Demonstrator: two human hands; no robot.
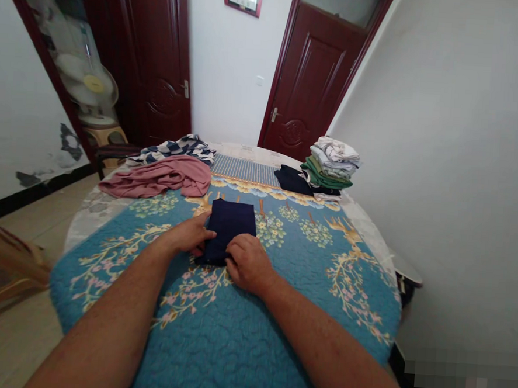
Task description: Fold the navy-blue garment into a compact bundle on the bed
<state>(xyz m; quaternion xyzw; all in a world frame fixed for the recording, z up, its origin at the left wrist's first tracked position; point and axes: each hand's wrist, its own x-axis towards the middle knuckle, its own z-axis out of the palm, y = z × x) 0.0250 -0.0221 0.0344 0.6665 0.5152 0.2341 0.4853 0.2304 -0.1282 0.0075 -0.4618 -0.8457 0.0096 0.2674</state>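
A folded navy cloth garment [231, 227] lies on the blue quilted cover [235, 356], near the middle of the round table. My left hand [188, 235] grips its left edge, with the fingers lying across the fabric. My right hand [248, 265] sits over its lower right corner, fingers curled onto the cloth and hiding that corner. Beyond the hands, a crumpled pink cloth [157, 177] lies to the left, and a dark navy garment [292, 180] lies to the right.
A stack of folded clothes [331, 163] stands at the table's far right, and a checked cloth [174, 149] lies at the far left. A white wall [440, 170] runs close along the right. Behind the table are a white fan [88, 81], a stool [107, 138] and dark red doors.
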